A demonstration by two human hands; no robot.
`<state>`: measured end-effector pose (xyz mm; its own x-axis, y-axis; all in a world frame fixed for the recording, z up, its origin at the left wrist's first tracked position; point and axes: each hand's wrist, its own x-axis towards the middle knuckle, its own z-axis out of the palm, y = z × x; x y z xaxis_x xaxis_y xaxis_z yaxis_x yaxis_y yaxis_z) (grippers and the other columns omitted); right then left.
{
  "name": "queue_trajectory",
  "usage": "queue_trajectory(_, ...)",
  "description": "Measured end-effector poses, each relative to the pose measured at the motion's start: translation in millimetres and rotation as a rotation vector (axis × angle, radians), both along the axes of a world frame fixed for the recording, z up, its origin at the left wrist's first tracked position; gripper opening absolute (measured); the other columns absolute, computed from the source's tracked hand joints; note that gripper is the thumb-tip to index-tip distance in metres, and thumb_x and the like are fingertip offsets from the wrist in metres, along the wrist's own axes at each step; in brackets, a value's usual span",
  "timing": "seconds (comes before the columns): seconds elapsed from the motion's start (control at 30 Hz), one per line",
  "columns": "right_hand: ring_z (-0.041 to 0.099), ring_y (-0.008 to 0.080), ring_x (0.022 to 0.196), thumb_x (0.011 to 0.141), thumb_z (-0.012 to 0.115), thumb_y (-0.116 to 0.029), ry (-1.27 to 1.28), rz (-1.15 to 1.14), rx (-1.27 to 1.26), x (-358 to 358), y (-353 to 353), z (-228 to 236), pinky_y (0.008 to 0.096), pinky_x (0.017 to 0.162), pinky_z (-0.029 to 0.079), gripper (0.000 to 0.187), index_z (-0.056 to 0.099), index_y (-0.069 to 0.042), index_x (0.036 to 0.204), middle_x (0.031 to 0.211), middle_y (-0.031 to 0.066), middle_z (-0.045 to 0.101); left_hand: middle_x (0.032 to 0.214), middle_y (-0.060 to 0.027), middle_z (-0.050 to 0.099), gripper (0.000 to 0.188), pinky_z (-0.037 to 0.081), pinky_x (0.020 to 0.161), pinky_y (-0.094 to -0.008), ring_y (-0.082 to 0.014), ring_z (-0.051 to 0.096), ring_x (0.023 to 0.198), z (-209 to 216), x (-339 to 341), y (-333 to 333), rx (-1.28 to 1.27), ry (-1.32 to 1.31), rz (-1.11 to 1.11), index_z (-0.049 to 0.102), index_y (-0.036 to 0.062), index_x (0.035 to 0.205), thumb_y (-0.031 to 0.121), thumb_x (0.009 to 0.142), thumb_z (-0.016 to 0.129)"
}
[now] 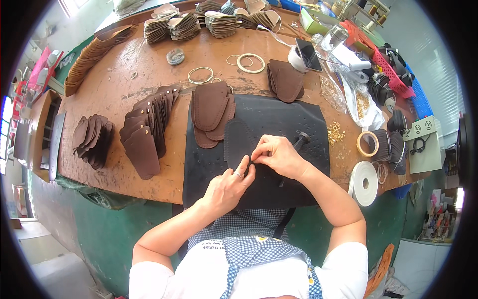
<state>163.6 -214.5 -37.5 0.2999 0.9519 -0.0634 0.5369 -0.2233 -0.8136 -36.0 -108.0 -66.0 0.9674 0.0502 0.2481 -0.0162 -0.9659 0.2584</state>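
Observation:
A dark leather piece (236,139) with a rounded top and stitch marks along its edge lies on the black mat (209,184). My left hand (228,188), with a ring on one finger, pinches its lower right corner between thumb and index finger. My right hand (280,155) is closed in a pinch at that same corner, its fingertips meeting the left hand's; what they hold is hidden. Just beyond the right hand, a dark metal tool (301,140) with a round head rests on the mat. Stacked brown leather pieces (211,106) overlap the mat's far left corner.
Fanned brown leather pieces with gold studs (141,144) and a smaller brown stack (93,139) lie left. Another brown stack (286,82) sits beyond the mat. Gold rivets (335,133), a tape ring (367,144), a white tape roll (364,183) and a phone (308,55) are right.

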Motion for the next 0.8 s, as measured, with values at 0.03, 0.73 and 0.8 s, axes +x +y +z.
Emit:
queue_trajectory(0.03,0.067,0.0163,0.078,0.08,0.074,0.003,0.001,-0.002,0.0,0,1,0,0.0301,0.072,0.054,0.01,0.075,-0.001,0.088,0.086,0.0063,0.065,0.143,-0.021,0.053,0.054,0.057,0.062,-0.0291,-0.0179,0.063,0.074,-1,0,1,0.019,-0.019,-0.01,0.058,0.005,0.131,0.006,0.078,0.068)
queue_trajectory(0.73,0.07,0.021,0.082,0.083,0.073,-0.001,-0.053,-0.083,0.034,-21,-6,15,0.0326,0.076,0.056,0.017,0.071,0.0,0.099,0.097,0.0121,0.069,0.1,-0.0094,0.059,0.026,0.057,0.064,-0.0297,-0.0194,0.066,0.082,14,1,21,0.337,0.072,-0.004,0.063,-0.001,0.099,0.008,0.076,0.068)
queue_trajectory(0.8,0.069,0.018,0.084,0.086,0.069,0.005,-0.035,-0.286,0.386,-38,-30,25,0.0287,0.076,0.056,0.015,0.07,0.002,0.1,0.097,0.0103,0.067,0.1,-0.009,0.06,0.025,0.057,0.063,-0.0315,-0.0212,0.067,0.083,8,4,28,0.218,0.004,-0.029,0.063,-0.0003,0.099,0.008,0.076,0.069)
